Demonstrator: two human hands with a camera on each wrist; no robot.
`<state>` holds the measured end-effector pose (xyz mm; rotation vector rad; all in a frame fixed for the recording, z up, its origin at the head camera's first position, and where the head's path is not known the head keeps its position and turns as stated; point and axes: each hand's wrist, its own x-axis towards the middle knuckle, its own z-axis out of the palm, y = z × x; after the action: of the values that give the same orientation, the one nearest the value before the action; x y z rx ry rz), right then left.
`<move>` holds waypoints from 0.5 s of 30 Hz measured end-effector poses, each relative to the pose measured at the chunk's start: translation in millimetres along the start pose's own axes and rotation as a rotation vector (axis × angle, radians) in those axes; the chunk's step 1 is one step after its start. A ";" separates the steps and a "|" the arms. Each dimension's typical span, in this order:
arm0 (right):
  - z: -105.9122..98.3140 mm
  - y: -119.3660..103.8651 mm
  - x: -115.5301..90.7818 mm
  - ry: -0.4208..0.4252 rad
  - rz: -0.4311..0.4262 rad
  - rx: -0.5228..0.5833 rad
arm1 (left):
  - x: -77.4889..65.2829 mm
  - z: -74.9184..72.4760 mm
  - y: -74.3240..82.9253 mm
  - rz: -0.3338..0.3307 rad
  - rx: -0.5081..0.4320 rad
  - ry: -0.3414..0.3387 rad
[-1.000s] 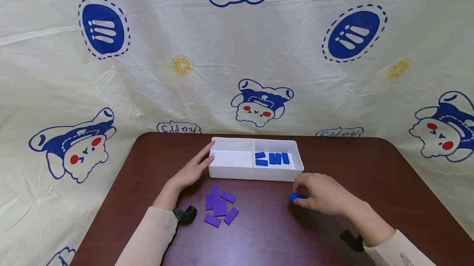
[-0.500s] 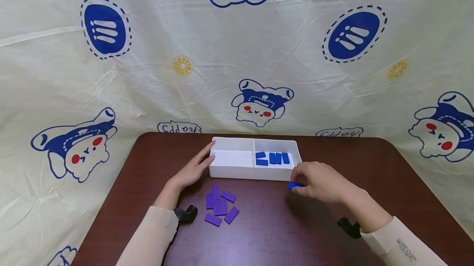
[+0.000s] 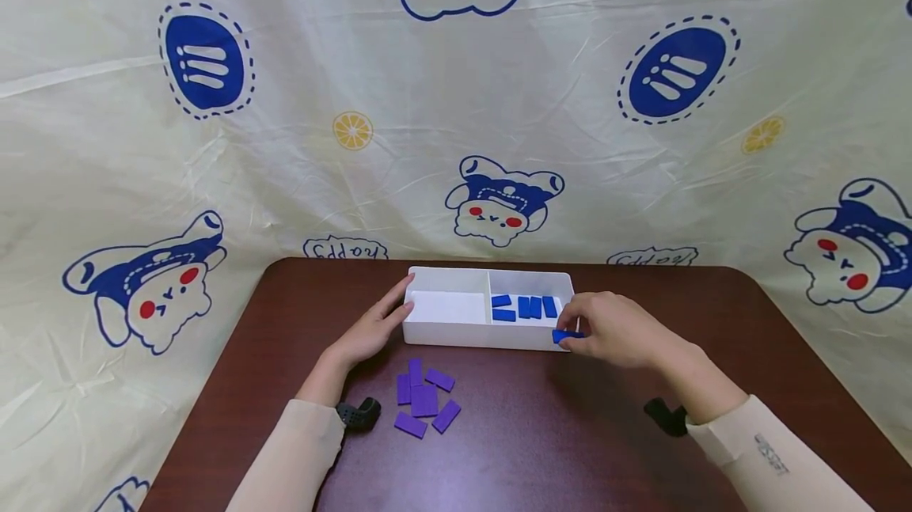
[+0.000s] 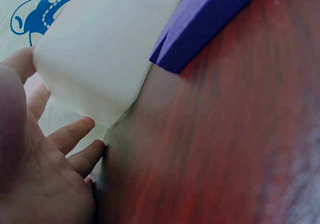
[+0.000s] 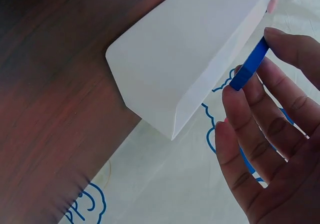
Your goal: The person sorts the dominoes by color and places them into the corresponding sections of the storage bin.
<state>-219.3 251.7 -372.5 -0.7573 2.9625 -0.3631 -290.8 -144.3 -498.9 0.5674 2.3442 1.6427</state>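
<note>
From my end I see a dark reddish-brown table (image 3: 684,298) with rounded far corners and a soft sheen on its near part. Beyond its far edge I have a pale, creased sheet (image 3: 299,37) filling the background. Printed on it I make out dashed-edged blue ovals (image 3: 204,61) left and right, yellow citrus slices (image 3: 352,130) below them, red-cheeked cartoon figures (image 3: 505,199) hanging head down, and upside-down lettering (image 3: 345,248) along the table's far edge.
</note>
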 end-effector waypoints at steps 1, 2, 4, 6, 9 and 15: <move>-0.2 0.7 1.2 -0.001 0.001 0.000 | -0.5 0.2 0.1 -0.005 0.000 -0.002; -0.3 1.2 2.3 -0.004 0.002 0.001 | -1.1 0.5 0.3 -0.010 -0.001 -0.004; -0.3 2.0 4.5 -0.007 -0.001 0.003 | -2.0 1.0 0.5 -0.018 -0.004 -0.007; 0.0 3.1 6.6 -0.005 -0.006 -0.002 | -2.5 1.3 0.3 -0.023 -0.010 -0.008; 0.0 4.1 9.8 -0.002 -0.004 -0.005 | -2.5 1.2 0.2 -0.022 -0.013 -0.008; -1.6 6.9 17.0 0.005 0.000 -0.007 | -1.3 -0.1 1.9 -0.011 -0.009 -0.006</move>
<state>-237.6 249.8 -372.6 -0.7583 2.9695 -0.3552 -289.3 -144.4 -497.1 0.5556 2.3311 1.6435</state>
